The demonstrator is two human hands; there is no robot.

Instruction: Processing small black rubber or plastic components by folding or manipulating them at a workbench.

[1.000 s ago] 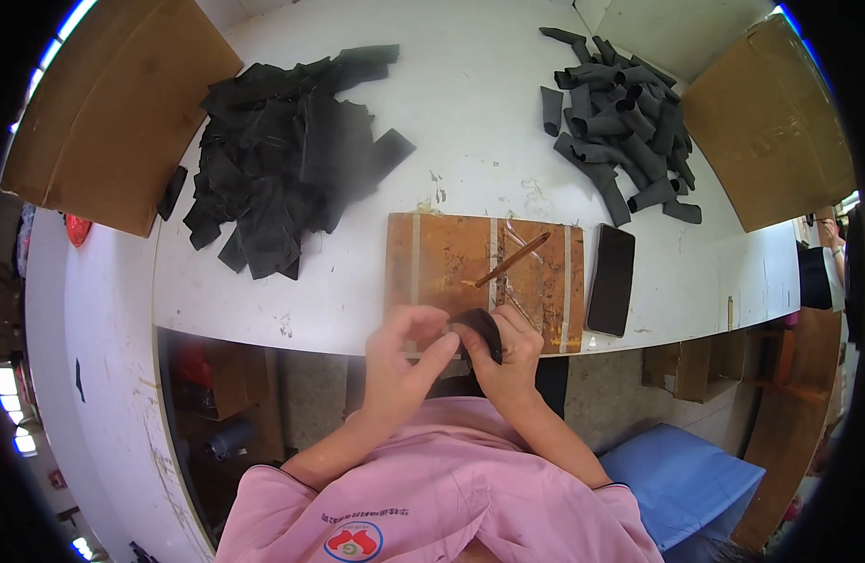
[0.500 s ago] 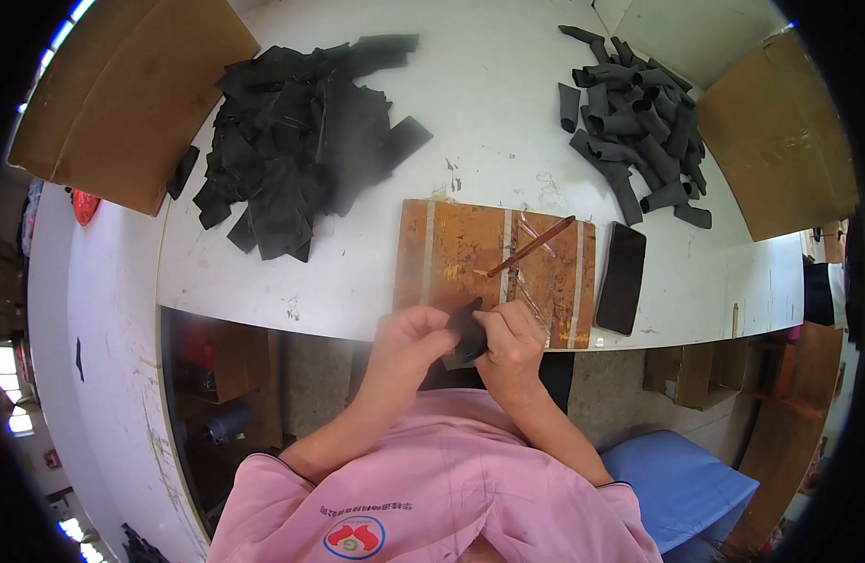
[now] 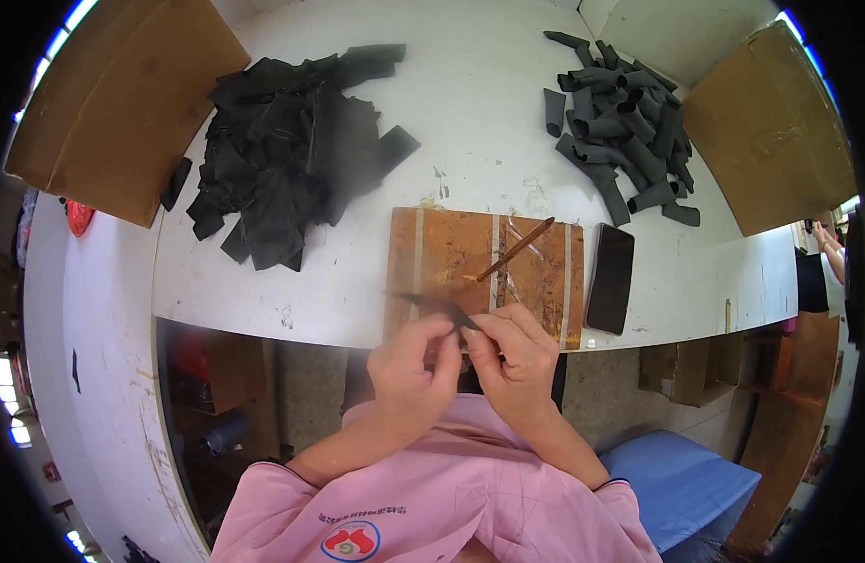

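Observation:
Between my two hands, at the near edge of a taped brown board (image 3: 404, 272), is a thin black piece of sheet material (image 3: 432, 302). My left hand (image 3: 416, 371) pinches it with thumb and fingers. From the other side my right hand (image 3: 515, 361) pinches it too, the fingertips of both hands almost meeting. Part of the piece sticks out to the left above my left fingers, and the rest is hidden by my hands. A slim brown stick (image 3: 517, 249) lies slantwise on the board just beyond my hands.
A heap of flat black pieces (image 3: 273, 159) lies at the back left, a pile of rolled black tubes (image 3: 629, 127) at the back right. Cardboard boxes (image 3: 123, 103) (image 3: 770, 131) flank the white table (image 3: 470, 113). A dark phone (image 3: 611, 279) lies right of the board.
The black piece has turned from hanging upright between my hands to lying flatter, one end pointing left. My fingertips have come closer together. The whole view has shifted slightly.

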